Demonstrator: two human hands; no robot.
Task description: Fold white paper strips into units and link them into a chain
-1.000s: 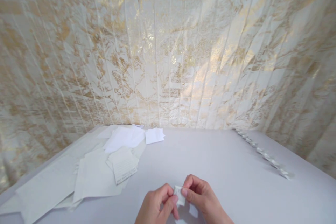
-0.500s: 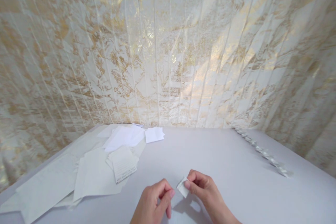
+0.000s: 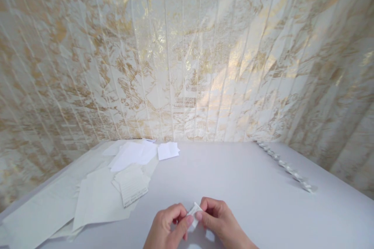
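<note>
Hands point(image 3: 168, 223) point(image 3: 219, 220) pinch folded paper point(image 3: 194, 209) by its edges, tabletop point(image 3: 222, 175) stretching beyond.

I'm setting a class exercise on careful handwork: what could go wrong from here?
The small folded paper is pinched between the left hand and right hand; uneven pulling might tear or unfold it.
The overlapping sheets lie loose, so a brush of the left arm could slide them.
The row of small pieces might be knocked askew by the right arm.
</note>
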